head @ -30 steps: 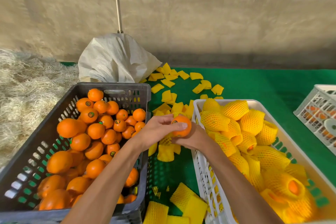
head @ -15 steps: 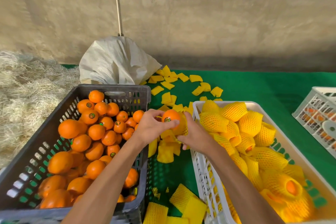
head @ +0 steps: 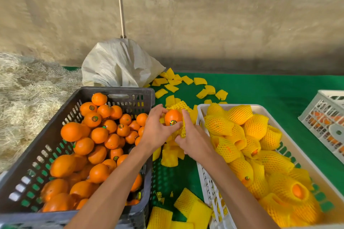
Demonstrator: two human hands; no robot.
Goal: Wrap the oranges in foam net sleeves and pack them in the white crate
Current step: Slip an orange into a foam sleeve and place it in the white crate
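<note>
An orange [head: 172, 116] with a round sticker sits half inside a yellow foam net sleeve [head: 180, 107], held above the gap between two crates. My left hand [head: 157, 130] grips the orange from the left, thumb under the sticker. My right hand [head: 193, 139] pinches the sleeve's right side and lower edge. The white crate [head: 202, 174] on the right holds several sleeved oranges [head: 240, 114]. A dark crate [head: 128, 93] on the left is full of bare oranges [head: 98, 135].
Loose yellow sleeves [head: 200, 81] lie scattered on the green cloth [head: 264, 95], with more between the crates [head: 169, 157] and at the near edge. A white sack [head: 119, 63] stands behind the dark crate, straw [head: 28, 98] at left, another white crate [head: 327, 117] at far right.
Both hands have lifted the orange slightly and farther from me. The sleeve, earlier below the fruit, now wraps up around its back and right side.
</note>
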